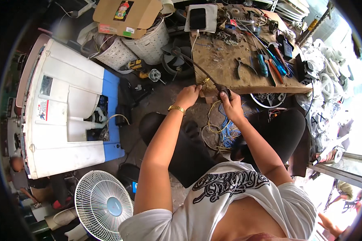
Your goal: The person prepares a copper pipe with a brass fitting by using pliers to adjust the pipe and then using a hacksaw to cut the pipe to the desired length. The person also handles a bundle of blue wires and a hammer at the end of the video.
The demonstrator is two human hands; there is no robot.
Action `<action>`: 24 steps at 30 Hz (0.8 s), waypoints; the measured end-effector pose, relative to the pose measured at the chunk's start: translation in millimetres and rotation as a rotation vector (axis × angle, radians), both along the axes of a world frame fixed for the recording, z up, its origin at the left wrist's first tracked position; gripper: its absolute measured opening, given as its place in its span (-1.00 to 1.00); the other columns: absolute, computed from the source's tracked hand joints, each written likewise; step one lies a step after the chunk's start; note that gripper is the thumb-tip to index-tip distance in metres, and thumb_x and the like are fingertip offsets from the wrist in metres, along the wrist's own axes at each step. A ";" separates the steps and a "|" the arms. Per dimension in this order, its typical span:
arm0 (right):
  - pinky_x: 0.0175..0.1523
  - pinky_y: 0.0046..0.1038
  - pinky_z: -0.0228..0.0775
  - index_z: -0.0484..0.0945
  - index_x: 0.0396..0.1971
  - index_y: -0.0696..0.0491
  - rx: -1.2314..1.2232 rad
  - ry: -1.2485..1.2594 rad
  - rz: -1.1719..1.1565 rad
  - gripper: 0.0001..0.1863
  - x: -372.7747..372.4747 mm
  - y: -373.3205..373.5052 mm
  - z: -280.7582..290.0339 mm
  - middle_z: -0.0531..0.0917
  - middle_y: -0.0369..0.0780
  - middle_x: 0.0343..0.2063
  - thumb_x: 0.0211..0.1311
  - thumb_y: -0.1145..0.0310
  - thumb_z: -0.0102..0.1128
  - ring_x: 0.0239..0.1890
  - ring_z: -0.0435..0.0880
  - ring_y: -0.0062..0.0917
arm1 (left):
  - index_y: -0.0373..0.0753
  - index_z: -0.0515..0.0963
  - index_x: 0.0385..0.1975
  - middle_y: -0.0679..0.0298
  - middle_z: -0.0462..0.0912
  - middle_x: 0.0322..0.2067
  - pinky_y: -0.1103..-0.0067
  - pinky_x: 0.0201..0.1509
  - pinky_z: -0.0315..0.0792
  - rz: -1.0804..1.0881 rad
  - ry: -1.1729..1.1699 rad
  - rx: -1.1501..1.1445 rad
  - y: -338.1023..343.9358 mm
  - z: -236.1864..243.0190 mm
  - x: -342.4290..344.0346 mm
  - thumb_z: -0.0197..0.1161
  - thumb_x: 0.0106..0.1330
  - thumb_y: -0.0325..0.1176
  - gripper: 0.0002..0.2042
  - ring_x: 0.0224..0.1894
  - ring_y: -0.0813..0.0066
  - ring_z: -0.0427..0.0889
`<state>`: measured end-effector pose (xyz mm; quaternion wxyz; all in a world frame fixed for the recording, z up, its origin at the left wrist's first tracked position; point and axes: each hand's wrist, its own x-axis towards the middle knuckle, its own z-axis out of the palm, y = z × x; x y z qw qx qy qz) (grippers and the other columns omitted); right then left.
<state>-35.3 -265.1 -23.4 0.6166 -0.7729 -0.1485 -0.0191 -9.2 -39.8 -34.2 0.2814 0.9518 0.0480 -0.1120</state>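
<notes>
The right hand (231, 105) has its fingers clamped on a dark hose-like piece (220, 86), the left hand (189, 95) pinching a brass-coloured fitting (206, 80) beside it, at the tool-strewn wooden counter's (229, 69) corner, near a white-and-blue casing (68, 154).

the bench (217, 60) is showing scuffed, matt wood, while the slender rod (201, 69) is looking dark and dull and the brass-coloured fitting (206, 80) is giving off a metallic shine. the pliers (240, 69) are showing dark metal. the bracelet (177, 108) is gleaming like polished gold metal, and the phone (198, 19) is presenting a smooth, dark, glossy face. the box (148, 16) is showing matt brown cardboard, the white casing (64, 124) is looking like smooth plastic, and the shirt (185, 215) is wrinkling in soft, matt cloth.
</notes>
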 end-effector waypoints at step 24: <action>-0.20 -0.20 0.46 0.60 -0.16 0.20 -0.200 0.061 0.014 -0.73 -18.7 -15.5 3.5 0.66 0.06 -0.39 0.42 0.26 0.22 -0.37 0.62 0.03 | -0.34 0.64 -0.19 -0.18 0.72 -0.21 0.04 0.02 0.52 -0.034 0.003 0.056 -5.0 -3.3 -3.3 -0.06 0.57 0.05 -0.48 -0.06 -0.23 0.67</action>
